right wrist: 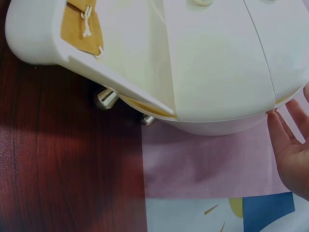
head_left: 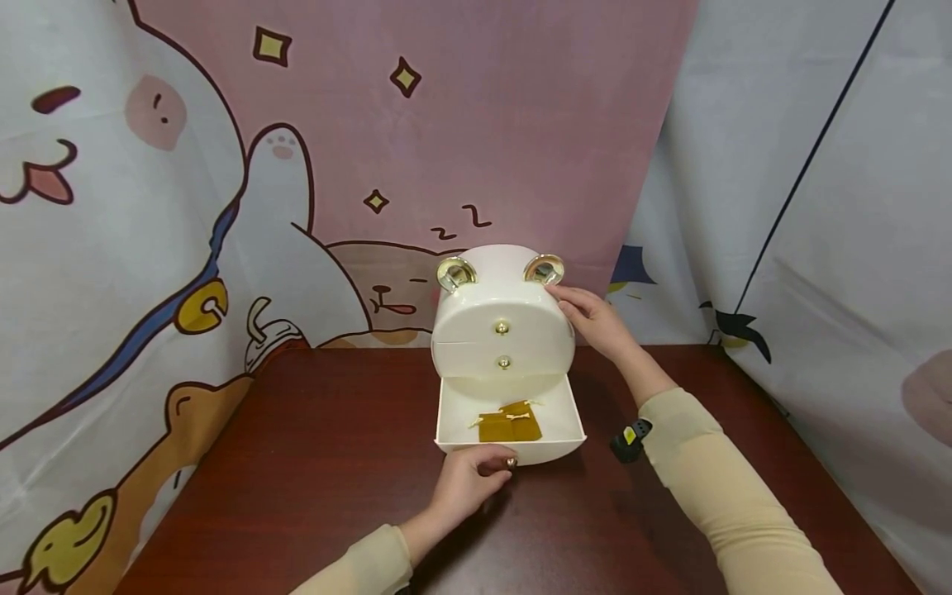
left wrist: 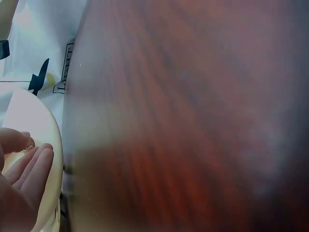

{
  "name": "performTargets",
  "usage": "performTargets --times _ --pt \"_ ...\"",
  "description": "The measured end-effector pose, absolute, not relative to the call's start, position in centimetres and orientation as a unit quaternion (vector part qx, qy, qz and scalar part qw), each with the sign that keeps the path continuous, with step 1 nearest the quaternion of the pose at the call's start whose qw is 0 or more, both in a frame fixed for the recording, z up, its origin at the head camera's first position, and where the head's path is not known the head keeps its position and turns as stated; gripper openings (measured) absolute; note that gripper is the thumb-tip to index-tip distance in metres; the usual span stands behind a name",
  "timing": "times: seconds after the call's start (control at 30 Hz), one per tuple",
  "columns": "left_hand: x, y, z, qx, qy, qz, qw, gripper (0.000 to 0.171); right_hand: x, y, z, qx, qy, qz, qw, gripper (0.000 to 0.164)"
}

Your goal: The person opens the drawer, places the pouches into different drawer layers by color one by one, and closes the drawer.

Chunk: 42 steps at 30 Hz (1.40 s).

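Note:
A white rounded jewellery box with gold ears and gold knobs stands at the back of the dark wooden table. Its bottom drawer is pulled out, and a mustard pouch lies inside. My left hand grips the drawer's front at its gold knob; in the left wrist view the fingers lie against the white drawer. My right hand rests flat against the box's upper right side. In the right wrist view that hand's palm lies beside the box, with the drawer and pouch at top left.
A cartoon-printed cloth backdrop hangs close behind and on both sides of the table. The box stands on small gold feet. Bare tabletop lies to the left, right and front of the box.

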State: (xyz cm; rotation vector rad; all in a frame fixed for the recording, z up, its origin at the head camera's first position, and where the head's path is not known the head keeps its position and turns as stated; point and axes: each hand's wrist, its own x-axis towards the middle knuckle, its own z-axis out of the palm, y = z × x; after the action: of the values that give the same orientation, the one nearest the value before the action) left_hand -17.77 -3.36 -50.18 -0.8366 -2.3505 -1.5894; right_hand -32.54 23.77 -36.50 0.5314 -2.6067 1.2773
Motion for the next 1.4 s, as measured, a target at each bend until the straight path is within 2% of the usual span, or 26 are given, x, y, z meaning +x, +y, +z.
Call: performTargets --times 0.37,0.97,1.2,1.4 --pt "-20.1 -2.7 -49.8 -0.260 -0.809 -0.511 0.132 0.025 -32.5 23.8 -36.4 0.180 -0.878 0.433 0.093 0.042" --pt "-24.3 -2.2 -49.3 -0.231 -0.818 -0.512 0.126 0.022 -32.5 23.7 -36.4 0.178 -0.883 0.424 0.095 0.043" --pt "-25.6 -2.0 -49.5 -0.221 -0.828 -0.497 0.137 0.022 -32.3 23.6 -36.3 0.177 -0.887 0.416 0.094 0.043" --pt "-26.5 -1.7 -49.2 -0.197 -0.836 -0.500 0.111 0.021 -32.3 23.7 -36.3 0.177 -0.884 0.421 0.098 0.042"
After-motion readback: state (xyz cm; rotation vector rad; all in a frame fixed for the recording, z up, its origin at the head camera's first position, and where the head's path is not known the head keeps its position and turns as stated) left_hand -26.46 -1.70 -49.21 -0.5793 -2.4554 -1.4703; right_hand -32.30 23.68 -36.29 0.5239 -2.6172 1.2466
